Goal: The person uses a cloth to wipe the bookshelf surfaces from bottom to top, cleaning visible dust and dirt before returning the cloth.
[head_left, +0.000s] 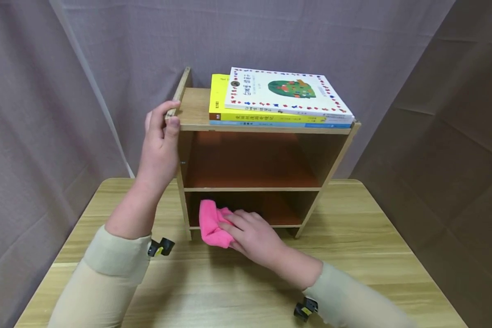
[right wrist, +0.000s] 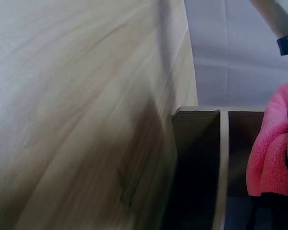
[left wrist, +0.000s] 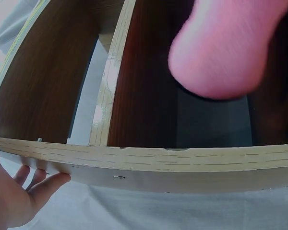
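A small wooden bookshelf (head_left: 252, 189) stands upright on the table, its open front towards me. At its upper left corner my left hand (head_left: 160, 148) grips the side panel; the left wrist view has that hand's fingers (left wrist: 48, 189) against the panel's outer face. My right hand (head_left: 259, 238) holds a bunched pink cloth (head_left: 211, 223) at the front of the lowest compartment. Fluffy folds of the cloth (left wrist: 225, 52) hang before the dark interior in the left wrist view. In the right wrist view the cloth (right wrist: 273, 158) is at the right edge, with the hand mostly cut off.
Several books lie stacked flat on the shelf's top board, a white picture book (head_left: 287, 91) uppermost and a yellow book (head_left: 218, 98) beneath it. The wood-grain table (head_left: 373, 255) extends around the shelf. Grey curtains (head_left: 270, 36) hang behind and at both sides.
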